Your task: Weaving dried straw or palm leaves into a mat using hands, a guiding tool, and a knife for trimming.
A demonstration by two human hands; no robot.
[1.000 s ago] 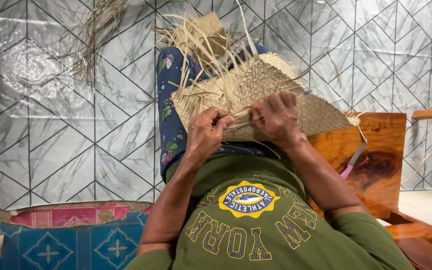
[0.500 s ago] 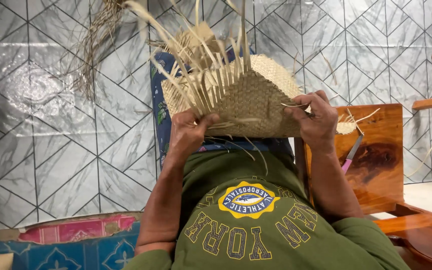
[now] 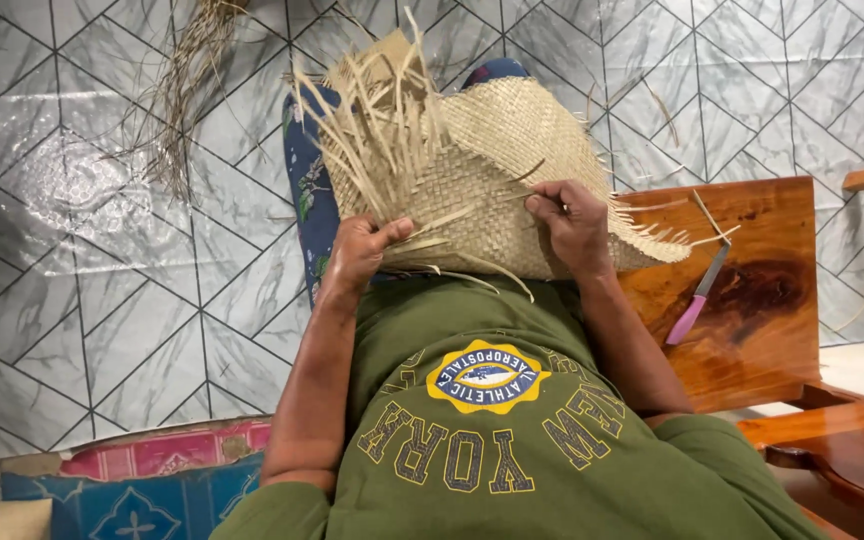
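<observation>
Two hands gripped a half-woven straw mat [image 3: 512,170] on the lap. The left hand [image 3: 362,250] pinched loose strands; the right hand [image 3: 572,222] clasped its woven edge near a pink-handled knife [image 3: 697,300].

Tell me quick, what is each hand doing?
Left hand: closed, pinching loose straw strips.
Right hand: closed, gripping the woven mat.
</observation>
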